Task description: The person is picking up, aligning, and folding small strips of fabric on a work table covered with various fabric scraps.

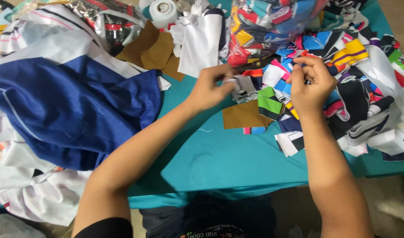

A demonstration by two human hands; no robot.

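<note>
Two bare hands work above a teal desk (219, 158). The left hand (208, 90) pinches a small grey-white fabric scrap (241, 87) in its grip, fingers pressed together on it. At about three o'clock from the scrap, the right hand (311, 83) is curled, its fingertips seemingly nipping something too fine to make out. Just below lies a brown patch (241, 115). At nine o'clock sprawls a blue-and-white garment (74, 101). Farther off, a heap of striped multicoloured scraps (356, 79) looks mostly unhandled, so plenty remains, by my judgement.
</note>
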